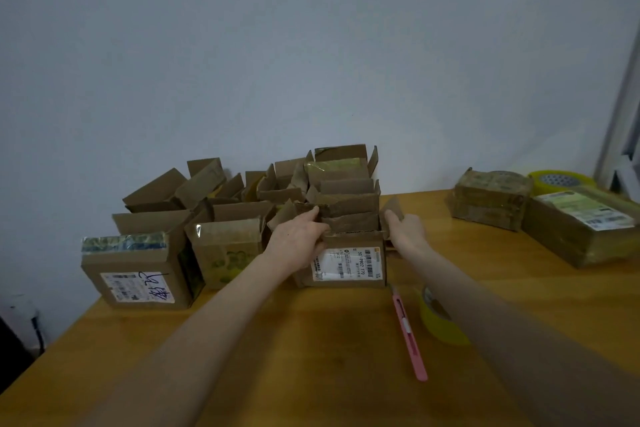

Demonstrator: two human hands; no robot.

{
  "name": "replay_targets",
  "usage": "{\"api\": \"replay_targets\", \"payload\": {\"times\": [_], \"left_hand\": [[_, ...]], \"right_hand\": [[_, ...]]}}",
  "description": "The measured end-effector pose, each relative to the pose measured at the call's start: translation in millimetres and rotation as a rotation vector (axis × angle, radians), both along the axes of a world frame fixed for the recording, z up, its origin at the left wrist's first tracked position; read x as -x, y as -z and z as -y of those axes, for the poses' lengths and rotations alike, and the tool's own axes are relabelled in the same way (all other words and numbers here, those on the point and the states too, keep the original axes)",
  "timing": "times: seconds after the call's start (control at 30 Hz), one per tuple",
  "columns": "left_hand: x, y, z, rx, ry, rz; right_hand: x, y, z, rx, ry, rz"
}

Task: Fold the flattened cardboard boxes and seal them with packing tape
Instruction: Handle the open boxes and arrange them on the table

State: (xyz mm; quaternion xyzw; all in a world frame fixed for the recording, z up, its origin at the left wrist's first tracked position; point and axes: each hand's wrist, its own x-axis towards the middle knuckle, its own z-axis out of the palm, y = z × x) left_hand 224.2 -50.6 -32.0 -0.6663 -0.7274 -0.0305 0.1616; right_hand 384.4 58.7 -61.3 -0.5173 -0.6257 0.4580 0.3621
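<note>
Pink cutter (410, 333) 1 | tape rolls (441, 322) (561, 180) 2 | hands (298, 232) (407, 230) 2 holding box (346, 263) flaps

Pink utility knife (408, 333) on wooden table (277, 340)

The brown cardboard box (356, 241) is showing a white printed label (348, 263) with black barcodes; the slim pink plastic knife (408, 333) and round yellow tape roll (440, 326) are standing out against the honey-coloured wooden table (277, 340).
</note>
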Motion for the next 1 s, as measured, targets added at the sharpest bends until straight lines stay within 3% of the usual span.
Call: {"api": "replay_targets", "payload": {"times": [0.17,0.3,0.47,0.7,0.87,1.0], "left_hand": [[5.5,-0.1,-7.2,-0.056,-0.029,-0.050],[-6.6,-5.6,-13.7,-0.144,-0.006,-0.037],[-65.8,-32.8,-41.9,-0.335,0.207,0.071],[-173.2,-14.3,-152.9,-0.076,0.206,0.615],[-189.2,9.4,-247.4,-0.006,0.066,0.943],[-189.3,24.5,-301.2,0.095,-0.027,1.100]], "right_hand": [[4.1,-7.0,-1.6,0.056,-0.042,-0.127],[1.8,-16.5,-0.7,0.034,-0.081,-0.096],[-39.3,-21.5,-22.3,-0.087,0.135,-0.016],[-116.8,-12.4,-88.7,-0.106,0.357,0.257],[-139.6,-1.4,-153.7,-0.150,0.432,0.342],[-143.7,4.8,-189.1,-0.163,0.449,0.434]]}}
